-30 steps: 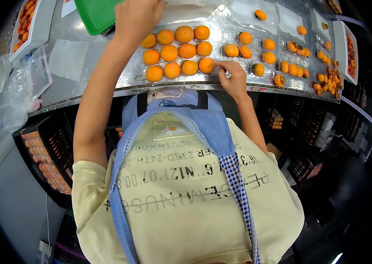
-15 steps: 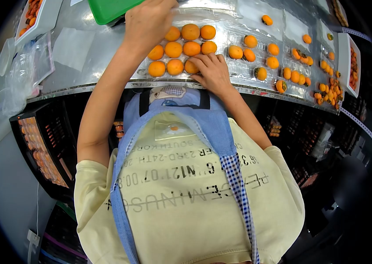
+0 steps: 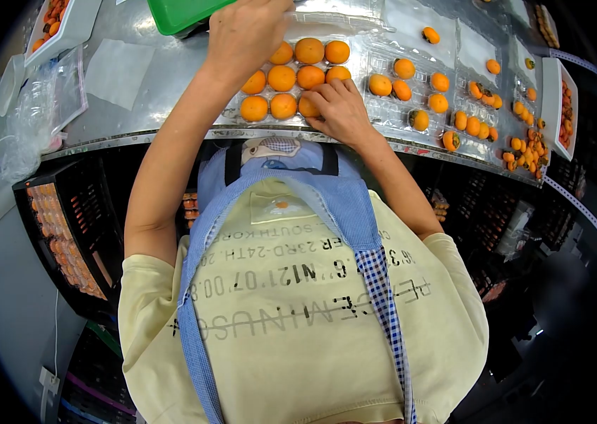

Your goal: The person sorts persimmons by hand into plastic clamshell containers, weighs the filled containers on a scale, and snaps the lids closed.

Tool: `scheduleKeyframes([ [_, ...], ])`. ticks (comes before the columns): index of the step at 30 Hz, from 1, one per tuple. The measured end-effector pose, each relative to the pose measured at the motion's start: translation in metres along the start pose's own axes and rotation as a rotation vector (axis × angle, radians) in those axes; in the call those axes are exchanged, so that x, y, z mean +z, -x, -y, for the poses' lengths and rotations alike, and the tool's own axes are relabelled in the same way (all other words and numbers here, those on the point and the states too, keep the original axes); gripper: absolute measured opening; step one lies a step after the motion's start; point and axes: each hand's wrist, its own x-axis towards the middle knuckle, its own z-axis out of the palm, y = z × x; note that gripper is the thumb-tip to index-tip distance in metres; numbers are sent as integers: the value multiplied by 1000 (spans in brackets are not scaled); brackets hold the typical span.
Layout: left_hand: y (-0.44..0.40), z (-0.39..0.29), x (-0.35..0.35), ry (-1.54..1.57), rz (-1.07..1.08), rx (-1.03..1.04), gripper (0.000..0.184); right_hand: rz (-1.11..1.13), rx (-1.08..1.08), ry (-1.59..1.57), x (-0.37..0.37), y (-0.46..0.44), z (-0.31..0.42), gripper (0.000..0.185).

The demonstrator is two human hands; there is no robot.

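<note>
Orange persimmons (image 3: 282,78) sit in close rows in a clear plastic tray (image 3: 233,113) at the table's near edge. My right hand (image 3: 341,109) is at the tray's near right corner, its thumb and fingers curled round a persimmon (image 3: 308,107) there and partly covering it. My left hand (image 3: 247,35) is above the tray's far left side, close to the green tray (image 3: 171,18). Its fingers look curled, but the top of the frame cuts them off, and what they hold cannot be made out.
To the right, clear trays hold loose persimmons (image 3: 438,103), with a fruit-filled white bin (image 3: 556,106) beyond. Another white bin (image 3: 76,32) stands far left, near plastic bags (image 3: 40,106). Black crates (image 3: 76,233) with packed fruit are below the metal table (image 3: 125,116).
The view has shifted slightly. My left hand has barely moved, and my right hand stays on the corner persimmon with its fingers slightly repositioned.
</note>
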Motion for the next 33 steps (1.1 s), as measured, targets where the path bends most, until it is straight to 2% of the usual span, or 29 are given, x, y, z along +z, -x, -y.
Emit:
scheduleKeyframes([
  [5, 2, -2, 0, -3, -17, 18, 8, -38, 45, -26, -10, -1, 5, 40],
  [8, 9, -4, -1, -20, 4, 7, 9, -198, 187, -141, -16, 8, -3, 35],
  [11, 29, -8, 4, -58, 58, -14, 14, -133, 618, -575, -20, 27, -10, 27],
  [14, 53, -26, -2, -62, 97, -18, 22, -287, 772, -848, -5, 51, -21, 24],
  [16, 73, -35, 1, -60, 107, -6, 27, -229, 827, -956, -4, 61, -27, 26],
  [18, 93, -43, 3, -40, 203, -31, 33, -124, 911, -1093, -1, 72, -35, 28],
  [21, 114, -51, 9, -18, 315, -57, 40, -145, 1041, -1238, -1, 74, -30, 30],
  [24, 130, -58, 14, 80, 382, -117, 42, -204, 1103, -1320, -3, 70, -26, 34],
  [27, 136, -60, 14, 124, 358, -132, 41, -85, 972, -1166, -3, 71, -30, 36],
  [30, 152, -47, 17, 187, 255, -235, 40, -22, 941, -1105, -5, 69, -28, 42],
  [31, 155, -40, 14, 130, 212, -284, 35, 5, 957, -1064, -8, 66, -28, 44],
  [33, 165, -35, 9, 107, 105, -540, 34, 56, 988, -986, -13, 62, -28, 48],
])
